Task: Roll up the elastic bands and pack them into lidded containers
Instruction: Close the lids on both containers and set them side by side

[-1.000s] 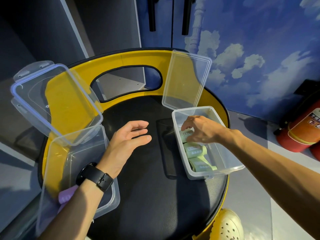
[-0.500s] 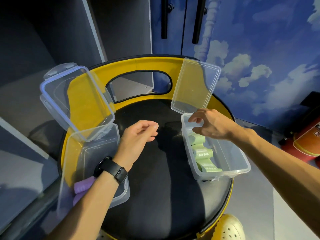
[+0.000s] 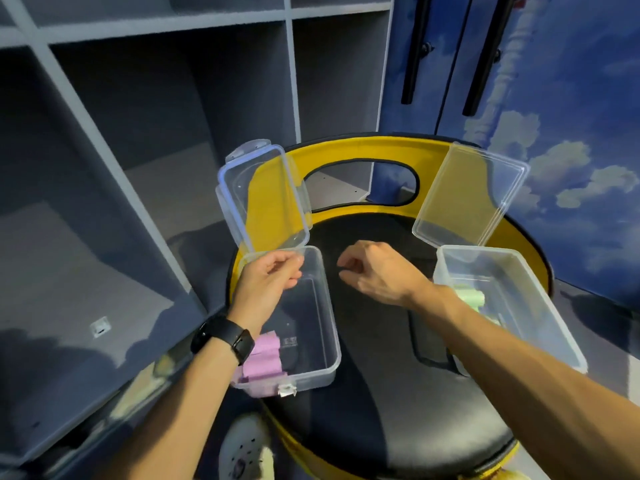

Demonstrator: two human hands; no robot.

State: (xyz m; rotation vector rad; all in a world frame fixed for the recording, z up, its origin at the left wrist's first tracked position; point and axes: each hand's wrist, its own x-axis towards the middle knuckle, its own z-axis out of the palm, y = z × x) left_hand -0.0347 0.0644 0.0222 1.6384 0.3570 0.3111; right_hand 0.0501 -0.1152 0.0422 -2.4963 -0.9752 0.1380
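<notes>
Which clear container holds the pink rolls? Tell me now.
The left container, under the left hand, with pink rolls at its near end. The right container holds green rolls instead.

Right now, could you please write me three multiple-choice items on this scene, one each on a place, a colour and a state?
1. Where do the pink rolled elastic bands lie?
A. in the left clear plastic container
B. on the black seat
C. in the right container

2. What colour are the rolls in the right clear plastic container?
A. pink
B. green
C. blue

3. How do the two clear lids stand?
A. snapped shut
B. lying on the floor
C. open

Key: 1 A, they rest at its near end. 2 B, a green roll shows beyond the right forearm. 3 C, the left lid and the right lid are both raised.
</notes>
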